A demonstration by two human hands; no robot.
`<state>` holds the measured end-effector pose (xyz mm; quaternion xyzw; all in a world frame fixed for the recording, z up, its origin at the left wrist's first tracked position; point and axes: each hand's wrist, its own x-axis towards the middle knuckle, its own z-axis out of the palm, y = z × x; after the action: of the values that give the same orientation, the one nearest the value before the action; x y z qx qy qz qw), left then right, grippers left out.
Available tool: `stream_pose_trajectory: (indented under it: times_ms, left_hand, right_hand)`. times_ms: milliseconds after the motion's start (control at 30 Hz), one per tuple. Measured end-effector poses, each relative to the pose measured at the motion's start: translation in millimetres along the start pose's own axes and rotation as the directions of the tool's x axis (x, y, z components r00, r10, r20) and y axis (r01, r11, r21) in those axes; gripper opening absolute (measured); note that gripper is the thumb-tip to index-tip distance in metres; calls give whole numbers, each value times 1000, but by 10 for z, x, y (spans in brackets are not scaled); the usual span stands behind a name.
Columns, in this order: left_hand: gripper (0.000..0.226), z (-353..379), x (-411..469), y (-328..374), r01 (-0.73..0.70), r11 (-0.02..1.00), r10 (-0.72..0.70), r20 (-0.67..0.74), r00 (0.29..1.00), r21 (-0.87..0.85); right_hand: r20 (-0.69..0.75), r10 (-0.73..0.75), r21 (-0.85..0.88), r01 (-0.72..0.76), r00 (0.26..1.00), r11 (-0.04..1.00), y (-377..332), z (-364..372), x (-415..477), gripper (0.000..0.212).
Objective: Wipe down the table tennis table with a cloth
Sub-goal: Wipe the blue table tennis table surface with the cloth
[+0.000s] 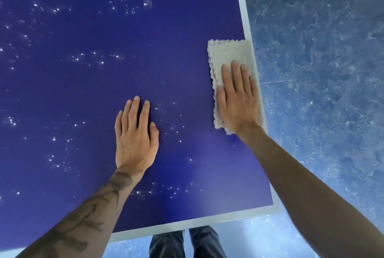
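The counter (83, 91), a table tennis top with a smooth, matt, deep-blue surface, is edged by a pale border stripe (247, 18) along its right side and near end. Clusters of small white specks (97, 58) are scattered across the blue; whether they are droplets or dust cannot be told. A beige cloth (228, 54), folded into a long rectangle with a nubby, fleecy pile and scalloped edges, is laid flat at the counter's right edge, covering part of the stripe. The right hand (239, 103) is pressed palm-down on the nearer half of the cloth, its fingers (235, 74) straight and close together, not curled round the fabric. The farther half of the cloth extends beyond the fingertips. The left hand (135, 139) is laid flat on the bare blue surface, apart from the cloth, its fingers (133, 112) extended and slightly spread, with nothing held. A mottled blue floor (322, 70) is seen beside the counter.
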<state>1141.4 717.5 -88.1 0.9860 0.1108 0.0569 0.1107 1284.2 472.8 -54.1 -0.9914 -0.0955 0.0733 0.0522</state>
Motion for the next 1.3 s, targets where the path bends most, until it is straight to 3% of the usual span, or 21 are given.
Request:
stream_pose_trajectory:
  times_ms: [100, 233, 267, 400, 500, 567, 700, 767, 867, 1000, 1033, 1100, 1167, 1200, 1300]
  left_hand:
    - [55, -15, 4, 22, 7, 1000, -7, -5, 1000, -4]
    - [56, -29, 14, 31, 9, 1000, -9, 4, 1000, -9]
    - [56, -28, 12, 29, 12, 1000, -12, 7, 1000, -12]
    - [55, -38, 7, 41, 20, 999, -20, 12, 1000, -29]
    - [55, -45, 6, 39, 23, 999, -23, 18, 1000, -36]
    - [55, -60, 7, 51, 26, 999, -25, 21, 999, -34]
    - [56, -68, 9, 58, 25, 999, -24, 32, 999, -44]
    - [56, -66, 3, 60, 31, 998, -29, 41, 999, -46]
    - [55, -65, 13, 52, 30, 999, -28, 33, 999, -45]
    - [56, -73, 17, 66, 28, 999, -27, 30, 999, -40]
    - [56, -78, 15, 63, 28, 999, -27, 34, 999, -38]
    - [56, -85, 17, 64, 22, 999, -20, 39, 999, -34]
    - [56, -93, 17, 64, 21, 999, -20, 40, 999, -25]
    - [56, -92, 19, 62, 24, 999, -23, 38, 999, -25]
    - [55, -86, 9, 64, 23, 999, -22, 37, 999, -24]
  right_hand:
    - [-29, 66, 35, -65, 997, 997, -489, 52, -11, 64]
    - [39, -327, -1, 327, 944, 945, -501, 184, -534, 61]
    - [55, -359, -15, 360, 932, 933, -336, 180, -584, 61]
    - [5, -79, -37, 79, 997, 996, 193, 65, -349, 62]
    - [-44, 56, 11, -55, 997, 998, -56, 61, -158, 64]
    - [-28, -22, 29, 23, 999, 999, -344, 130, -256, 64]
    - [27, -358, -5, 358, 933, 934, -243, 259, -806, 61]
    - [12, -300, -24, 300, 954, 954, 97, 218, -863, 61]
    - [-25, -74, -11, 74, 997, 997, 307, 111, -630, 61]
    - [-92, 147, 69, -141, 985, 988, -205, 133, -324, 63]
    - [-83, 126, 82, -119, 989, 989, -354, 158, -363, 64]
    - [-39, -74, 56, 76, 996, 996, -509, 239, -628, 63]
    - [12, -294, 18, 294, 956, 956, -356, 284, -923, 61]
    - [14, -327, 9, 327, 945, 945, -194, 280, -997, 61]
    - [-33, -93, 3, 93, 995, 996, 242, 184, -923, 61]
